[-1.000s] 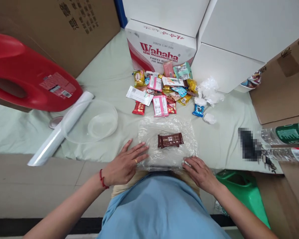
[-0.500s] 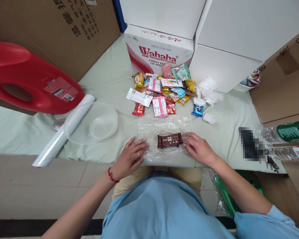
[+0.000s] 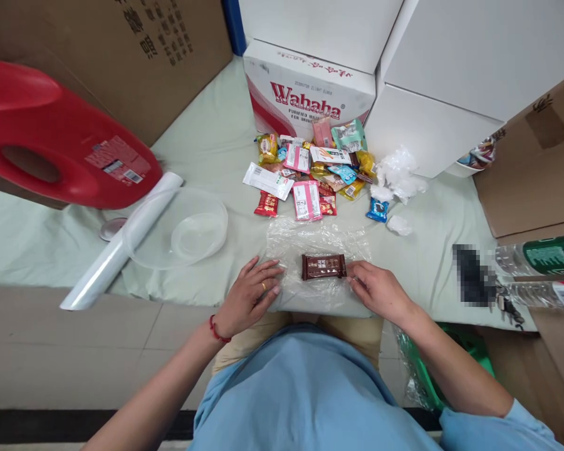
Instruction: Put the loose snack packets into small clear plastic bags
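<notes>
A brown snack bar packet [image 3: 323, 266] lies flat on a sheet of clear plastic wrap [image 3: 291, 288] near the table's front edge. Only one packet's top shows; anything under it is hidden. My right hand [image 3: 380, 289] is at the packet's right end, fingertips touching or almost touching it, thumb apart from the fingers. On the other side my left hand [image 3: 252, 293] lies open, its fingertips at the left edge of the wrap and apart from the packet. A pile of wrapped snacks [image 3: 306, 200] sits just beyond the wrap.
To the left are a roll of plastic film [image 3: 122, 244], a clear round lid [image 3: 219, 241] and a red jug [image 3: 70, 144]. A Wahaha carton [image 3: 310, 94] stands behind the snacks. Crumpled plastic [image 3: 397, 172], keys [image 3: 510, 307] and plastic bottles [image 3: 549, 257] are on the right.
Two brown packets lay slightly askew, one over the other; now their edges line up and one outline shows. My right hand's fingers have moved in at the right end. The view has shifted slightly.
</notes>
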The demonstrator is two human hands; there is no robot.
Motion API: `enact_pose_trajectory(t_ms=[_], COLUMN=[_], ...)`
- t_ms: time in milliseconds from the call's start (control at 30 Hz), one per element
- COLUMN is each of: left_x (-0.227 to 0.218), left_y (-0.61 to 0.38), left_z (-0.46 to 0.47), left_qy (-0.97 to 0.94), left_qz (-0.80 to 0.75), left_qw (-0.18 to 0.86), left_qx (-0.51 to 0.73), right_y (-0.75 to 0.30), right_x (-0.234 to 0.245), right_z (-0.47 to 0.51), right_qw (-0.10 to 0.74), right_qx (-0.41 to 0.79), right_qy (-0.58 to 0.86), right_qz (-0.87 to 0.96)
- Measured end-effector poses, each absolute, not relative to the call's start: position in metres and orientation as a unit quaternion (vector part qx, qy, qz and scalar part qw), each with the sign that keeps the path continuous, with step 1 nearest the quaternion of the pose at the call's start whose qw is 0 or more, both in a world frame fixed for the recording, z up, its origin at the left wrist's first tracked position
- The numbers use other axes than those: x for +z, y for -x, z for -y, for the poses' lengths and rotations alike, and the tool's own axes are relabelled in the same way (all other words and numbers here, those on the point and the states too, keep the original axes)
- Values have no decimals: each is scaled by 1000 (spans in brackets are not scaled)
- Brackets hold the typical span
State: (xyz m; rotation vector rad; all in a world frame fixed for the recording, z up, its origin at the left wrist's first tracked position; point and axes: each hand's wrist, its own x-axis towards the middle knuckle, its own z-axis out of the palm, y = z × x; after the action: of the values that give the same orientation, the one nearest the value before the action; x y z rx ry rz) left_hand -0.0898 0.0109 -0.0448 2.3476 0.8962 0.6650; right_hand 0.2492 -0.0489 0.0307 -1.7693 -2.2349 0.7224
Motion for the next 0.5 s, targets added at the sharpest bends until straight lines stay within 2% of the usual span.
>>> enact_pose_trajectory(t_ms=[167,267,367,500], left_x=[-43,-45,-49,-47], left_y=[79,68,61,63], left_z=[-20,-31,-41,-44], left_qy=[-804,-765,-738,-722], left_qz=[-425,-502,-558,-587], left_qw=[279,248,208,131], left_qx=[309,318,317,342], right_y=[-276,-291,-298,-302], right_x=[49,36,11,-1], right_z=[28,0,-26,-38], right_qw=[194,211,161,46], right_qx=[322,358,337,205], right_qy=[589,617,666,705], right_qz=[715,668,646,677])
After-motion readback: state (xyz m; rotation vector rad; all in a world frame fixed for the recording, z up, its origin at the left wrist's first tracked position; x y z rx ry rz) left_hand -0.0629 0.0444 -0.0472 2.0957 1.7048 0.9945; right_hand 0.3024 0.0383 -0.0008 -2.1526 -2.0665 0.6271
